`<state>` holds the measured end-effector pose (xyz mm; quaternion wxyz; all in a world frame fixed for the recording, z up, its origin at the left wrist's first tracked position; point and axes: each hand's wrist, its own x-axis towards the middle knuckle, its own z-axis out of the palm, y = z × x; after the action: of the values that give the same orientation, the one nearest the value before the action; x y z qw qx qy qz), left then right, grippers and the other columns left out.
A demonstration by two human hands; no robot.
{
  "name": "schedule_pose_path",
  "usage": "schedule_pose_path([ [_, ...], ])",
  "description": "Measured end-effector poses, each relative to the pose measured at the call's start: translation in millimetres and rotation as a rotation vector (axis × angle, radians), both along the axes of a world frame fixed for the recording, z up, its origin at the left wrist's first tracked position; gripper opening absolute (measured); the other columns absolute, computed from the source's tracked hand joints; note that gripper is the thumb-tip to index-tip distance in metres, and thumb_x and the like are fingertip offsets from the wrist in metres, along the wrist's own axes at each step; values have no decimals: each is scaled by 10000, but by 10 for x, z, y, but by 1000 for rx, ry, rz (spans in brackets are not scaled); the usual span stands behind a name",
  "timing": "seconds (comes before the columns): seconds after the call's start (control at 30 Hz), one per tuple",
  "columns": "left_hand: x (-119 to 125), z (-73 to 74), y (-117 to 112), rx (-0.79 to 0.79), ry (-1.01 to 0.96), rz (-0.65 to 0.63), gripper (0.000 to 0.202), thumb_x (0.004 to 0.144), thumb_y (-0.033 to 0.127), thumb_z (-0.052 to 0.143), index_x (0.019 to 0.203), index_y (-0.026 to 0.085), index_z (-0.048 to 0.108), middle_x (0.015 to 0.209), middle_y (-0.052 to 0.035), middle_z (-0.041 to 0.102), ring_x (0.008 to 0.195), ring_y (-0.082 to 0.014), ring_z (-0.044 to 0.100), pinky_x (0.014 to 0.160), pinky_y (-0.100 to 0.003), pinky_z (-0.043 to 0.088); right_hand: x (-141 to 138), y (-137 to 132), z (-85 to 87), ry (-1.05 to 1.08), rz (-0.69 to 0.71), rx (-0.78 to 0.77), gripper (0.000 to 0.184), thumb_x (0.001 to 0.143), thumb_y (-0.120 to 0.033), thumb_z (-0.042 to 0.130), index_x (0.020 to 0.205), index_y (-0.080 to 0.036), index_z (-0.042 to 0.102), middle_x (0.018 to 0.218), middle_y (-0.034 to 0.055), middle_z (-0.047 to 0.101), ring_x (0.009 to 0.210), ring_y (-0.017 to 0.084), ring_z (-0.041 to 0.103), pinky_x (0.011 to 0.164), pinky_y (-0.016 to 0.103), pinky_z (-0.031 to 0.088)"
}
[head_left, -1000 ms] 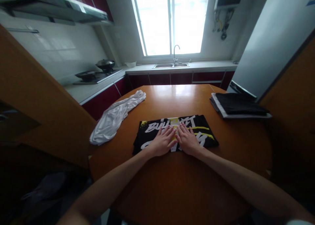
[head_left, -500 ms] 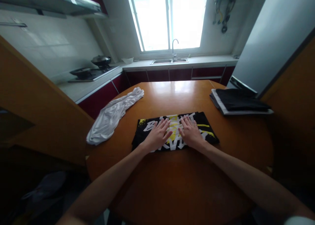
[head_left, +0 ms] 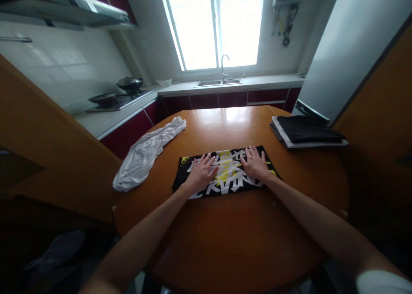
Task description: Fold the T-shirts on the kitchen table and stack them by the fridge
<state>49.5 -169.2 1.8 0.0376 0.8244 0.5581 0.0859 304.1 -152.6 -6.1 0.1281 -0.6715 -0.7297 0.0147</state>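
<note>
Fabric (head_left: 225,174) in black with big white and yellow lettering, one folded bundle of it, lies on our one table (head_left: 238,238), near the middle of the frame. We've got two bare hands on it, palms down: the left hand (head_left: 200,174) over the left part of the print, the right hand (head_left: 256,164) over the right part. Fingers on both are loose and spread out, not gripping anything, just lying flat on the cloth. A strip of lettering shows between them, but our hands hide the rest of the words, and our right wrist crosses the lower right edge.

Other cloth: we count one rumpled white garment (head_left: 144,156) stretched along the table's left side, well apart from the black bundle, plus one neat stack (head_left: 309,131) at the right of the frame. That one has black on top and white under it, with a dark edge poking out at its left. Can't tell how many pieces are in there, tbh.

Further back we see two pieces of cookware at upper left, one lidded pot (head_left: 129,83) and one pan (head_left: 103,98), both on one stove (head_left: 125,101). Then there's one white bowl (head_left: 165,83), one sink (head_left: 221,83) with two basins, and one faucet (head_left: 222,66) in front of the bright window (head_left: 236,28). Lower left is too dark for us to make out.
</note>
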Motion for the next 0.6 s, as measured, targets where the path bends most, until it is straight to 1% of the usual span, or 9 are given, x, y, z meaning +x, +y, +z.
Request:
schedule_pose_path([
  [0.07, 1, -2, -2, -12, 21, -6, 589, 1031, 525, 322, 1530, 223, 412, 1641, -116, 276, 1531, -339, 178, 1194, -644, 130, 33, 22, -29, -17, -24, -24, 655, 1020, -451, 293, 1549, -68, 348, 1654, 179, 211, 1539, 289, 128, 1210, 557, 113],
  [0.13, 10, -12, -4, -6, 26, -4, 576, 1035, 501, 325, 1526, 212, 416, 1640, -122, 277, 1528, -343, 186, 1186, -654, 147, 34, 28, -51, -19, -37, -14, 656, 1019, -449, 296, 1544, -59, 354, 1650, 187, 218, 1534, 287, 149, 1208, 560, 121],
  [0.3, 75, -36, -42, 56, 28, -13, 549, 1041, 476, 322, 1516, 223, 431, 1630, -117, 310, 1526, -330, 199, 1196, -629, 162, 7, 17, -49, -9, -35, -9, 650, 1013, -443, 311, 1538, -63, 369, 1649, 185, 226, 1531, 288, 160, 1207, 558, 129],
  [0.37, 102, -14, -75, 69, 39, -24, 529, 1037, 461, 349, 1497, 224, 457, 1617, -124, 337, 1519, -341, 212, 1192, -630, 167, 10, 16, -42, -3, -32, -7, 653, 1013, -446, 310, 1539, -64, 367, 1649, 185, 226, 1532, 288, 156, 1206, 559, 128],
  [0.43, 103, 57, -115, 107, 14, -28, 495, 1032, 429, 376, 1458, 207, 498, 1581, -141, 391, 1489, -341, 281, 1187, -597, 212, 19, 19, -40, 5, -29, -10, 649, 1014, -448, 310, 1537, -69, 372, 1648, 184, 231, 1531, 284, 162, 1205, 559, 131],
  [0.5, 67, 174, -158, 123, -48, -54, 431, 1020, 422, 416, 1345, 195, 586, 1457, -146, 521, 1375, -312, 445, 1148, -499, 323, 27, 25, -43, 14, -28, -16, 645, 1015, -449, 312, 1535, -73, 378, 1646, 184, 236, 1530, 280, 170, 1206, 556, 131],
  [0.53, 36, 242, -180, 93, -81, -77, 389, 1005, 437, 455, 1257, 198, 630, 1341, -131, 598, 1258, -285, 541, 1085, -436, 397, 30, 28, -45, 18, -27, -19, 646, 1015, -450, 315, 1535, -73, 378, 1646, 185, 236, 1530, 280, 170, 1206, 554, 129],
  [0.57, 0, 308, -202, 31, -108, -104, 346, 981, 460, 506, 1157, 204, 660, 1199, -102, 654, 1109, -254, 608, 988, -374, 460, 32, 32, -48, 22, -26, -21, 647, 1014, -451, 318, 1535, -72, 377, 1646, 186, 234, 1530, 281, 167, 1207, 552, 127],
  [0.6, -36, 367, -220, -52, -124, -140, 308, 947, 479, 563, 1062, 213, 671, 1067, -66, 676, 967, -223, 631, 877, -324, 489, 33, 35, -51, 24, -26, -21, 649, 1013, -452, 323, 1536, -72, 376, 1647, 188, 231, 1532, 284, 160, 1207, 552, 123],
])
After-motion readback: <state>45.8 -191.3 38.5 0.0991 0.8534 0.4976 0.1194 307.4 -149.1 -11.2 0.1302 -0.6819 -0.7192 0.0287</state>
